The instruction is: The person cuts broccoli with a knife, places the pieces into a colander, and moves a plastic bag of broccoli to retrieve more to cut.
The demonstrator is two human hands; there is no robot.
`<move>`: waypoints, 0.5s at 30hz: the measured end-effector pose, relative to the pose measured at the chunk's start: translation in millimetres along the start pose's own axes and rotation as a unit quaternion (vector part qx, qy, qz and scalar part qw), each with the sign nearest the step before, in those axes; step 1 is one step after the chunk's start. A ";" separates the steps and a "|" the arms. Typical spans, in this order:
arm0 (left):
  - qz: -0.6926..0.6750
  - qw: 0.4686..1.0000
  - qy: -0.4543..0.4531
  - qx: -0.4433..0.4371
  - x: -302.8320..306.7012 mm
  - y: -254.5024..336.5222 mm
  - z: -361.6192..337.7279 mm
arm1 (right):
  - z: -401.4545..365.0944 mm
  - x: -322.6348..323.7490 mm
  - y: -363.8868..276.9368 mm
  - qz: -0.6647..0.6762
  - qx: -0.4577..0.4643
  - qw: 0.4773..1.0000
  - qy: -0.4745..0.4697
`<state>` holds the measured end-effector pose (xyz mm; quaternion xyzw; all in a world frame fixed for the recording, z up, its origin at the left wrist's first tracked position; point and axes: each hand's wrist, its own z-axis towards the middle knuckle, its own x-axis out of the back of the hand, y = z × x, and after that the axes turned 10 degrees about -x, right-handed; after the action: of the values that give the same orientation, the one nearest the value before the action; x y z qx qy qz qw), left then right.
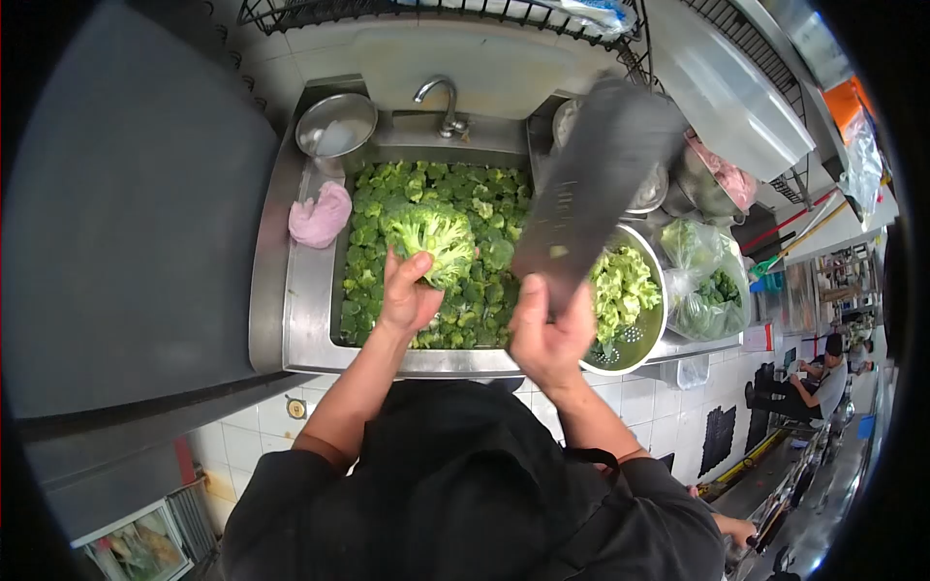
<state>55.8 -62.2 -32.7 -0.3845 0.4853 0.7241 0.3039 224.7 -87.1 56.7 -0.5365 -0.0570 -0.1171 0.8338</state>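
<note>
My left hand (409,298) is closed around a head of broccoli (438,244), its pale cut stems facing up. Gripped in my right hand (552,334) is a cleaver (589,184); its broad dark blade points up and away, slightly blurred, with small green bits stuck to it. The blade is apart from the broccoli head. Beneath both hands, the metal sink (312,353) is full of broccoli florets (383,281). To the right of my right hand stands a colander (647,356) with pale green broccoli pieces, partly hidden by the cleaver.
A pink cloth (320,215) and a metal bowl (336,126) are on the sink's left side. Behind is the faucet (448,111). Plastic bags of greens (712,290) and a pot with pinkish contents (712,184) stand right. A seated person (823,382) is farther off.
</note>
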 end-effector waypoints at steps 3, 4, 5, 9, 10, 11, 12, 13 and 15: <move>0.012 0.999 -0.029 0.015 4.8 3.6 1.9 | 8.1 11.5 -19.8 0.142 0.041 0.989 -0.006; 0.011 0.998 -0.055 0.020 7.3 3.1 2.7 | 9.0 13.4 -20.4 0.157 0.053 0.986 -0.010; 0.010 0.996 -0.081 0.025 8.4 2.2 2.8 | 11.2 12.9 -19.6 0.156 0.054 0.986 -0.008; 0.051 0.995 -0.080 0.014 0.2 4.1 0.1 | 11.7 3.2 -14.6 0.073 0.076 0.994 -0.010; 0.050 0.995 -0.079 0.014 -0.7 4.2 0.3 | 10.3 2.1 -14.2 0.065 0.055 0.996 -0.023; 0.052 0.996 -0.070 -0.001 -2.4 4.1 -0.3 | 8.0 2.7 -14.0 0.057 0.031 0.997 -0.034; 0.054 0.996 -0.062 -0.016 -4.3 4.0 0.1 | 7.2 5.1 -13.1 0.059 0.029 0.997 -0.040; 0.053 0.996 -0.064 -0.014 -7.9 3.7 1.1 | 8.7 8.2 -12.3 0.057 0.029 0.997 -0.037; 0.092 0.992 -0.081 -0.026 -14.8 1.2 3.2 | 14.1 15.3 -9.7 -0.038 0.044 0.998 -0.031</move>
<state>61.7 -60.6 -18.8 -0.2864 0.4735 0.7899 0.2644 237.4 -80.2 74.5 -0.4997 -0.1084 -0.1296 0.8495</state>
